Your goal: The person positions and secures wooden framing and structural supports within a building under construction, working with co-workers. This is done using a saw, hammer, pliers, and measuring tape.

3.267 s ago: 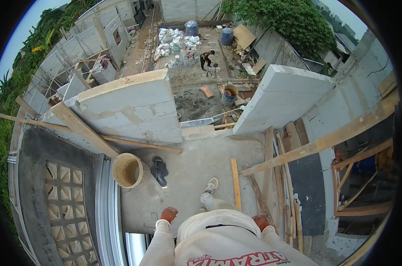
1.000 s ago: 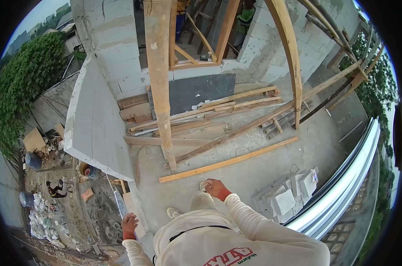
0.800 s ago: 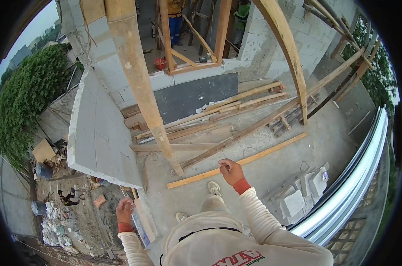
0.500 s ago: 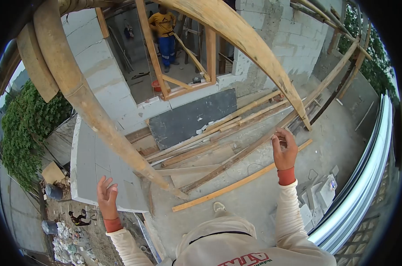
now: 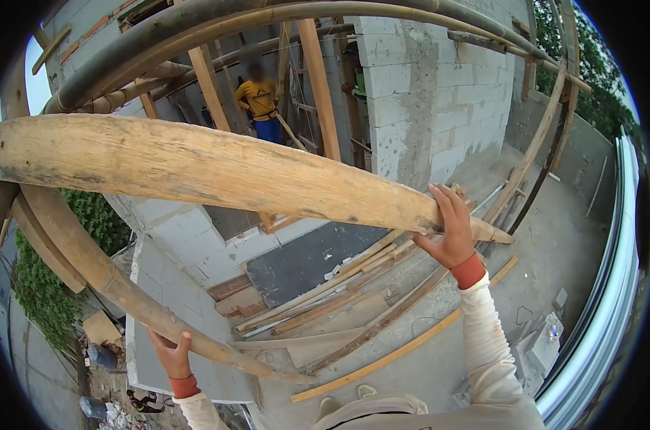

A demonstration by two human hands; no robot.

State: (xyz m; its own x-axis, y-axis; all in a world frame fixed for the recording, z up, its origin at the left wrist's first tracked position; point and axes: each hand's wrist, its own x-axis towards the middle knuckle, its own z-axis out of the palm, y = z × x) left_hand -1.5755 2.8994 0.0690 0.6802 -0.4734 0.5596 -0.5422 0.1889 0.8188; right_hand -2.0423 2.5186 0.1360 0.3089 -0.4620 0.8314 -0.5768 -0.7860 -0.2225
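Observation:
My right hand (image 5: 454, 233) is closed on a long wooden plank (image 5: 217, 165), fingers over its upper edge and thumb beneath. The plank crosses the view from the far left and tapers past my hand. At lower left, my left hand (image 5: 173, 362) grips a slanting bamboo pole (image 5: 142, 304), its thumb in front and the fingers partly hidden behind. The pole slopes from the upper left down to the floor near the middle.
A person in a yellow shirt (image 5: 259, 97) stands inside the framed opening. Dark board (image 5: 303, 261), loose timber (image 5: 325, 304) and a thin plank (image 5: 382, 365) lie below. Metal sheets (image 5: 615, 287) run along the right. Beyond the pale slab (image 5: 189, 344), the ground drops lower at left.
My view has tilted up. My right hand, empty before, has closed on the wooden plank; my left hand, also empty before, has moved onto the bamboo pole.

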